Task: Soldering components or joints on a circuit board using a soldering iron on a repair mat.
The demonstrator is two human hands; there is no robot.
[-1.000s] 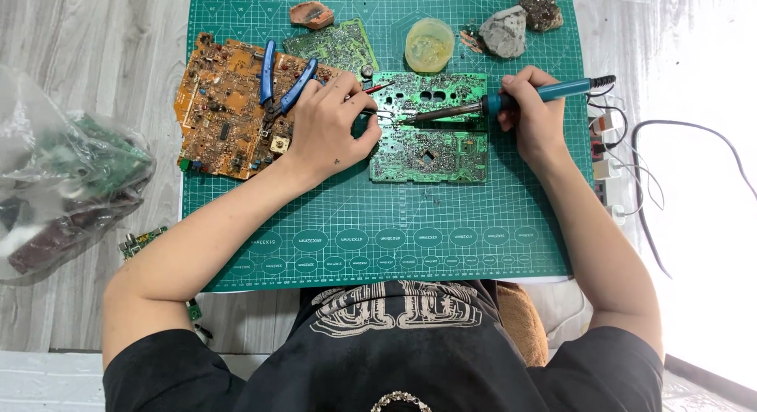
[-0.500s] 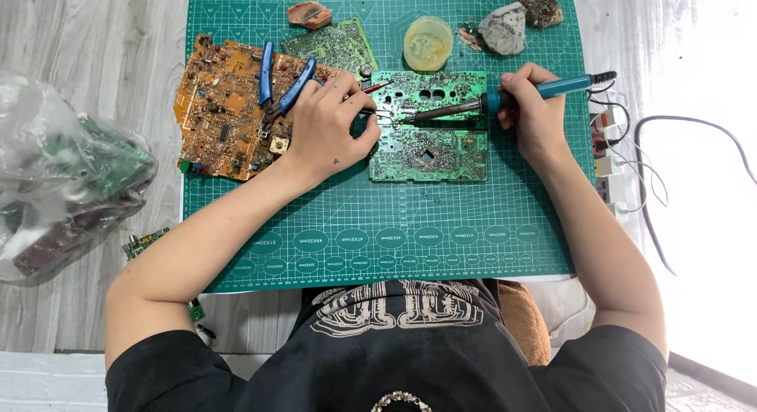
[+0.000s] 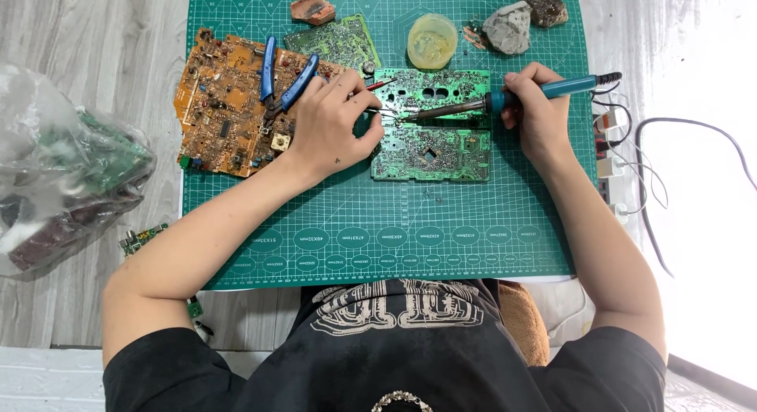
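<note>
Working: your soldering iron [image 3: 505, 100] stays tipped on the green board [image 3: 431, 124], as a second ago.
Right hand [image 3: 536, 116]: closed round iron, right of board.
Left hand [image 3: 335, 124]: pinching tweezers [image 3: 378, 96] at board's left edge.
Beyond board: yellow pot [image 3: 431, 40].

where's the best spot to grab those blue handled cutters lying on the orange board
Take the blue-handled cutters by the two blue grips, which splay apart toward the far edge of the cutting mat. Come from above on that far side: the handles lie flat on the orange circuit board and stand free there, while the jaw end sits close beside the left hand.
</note>
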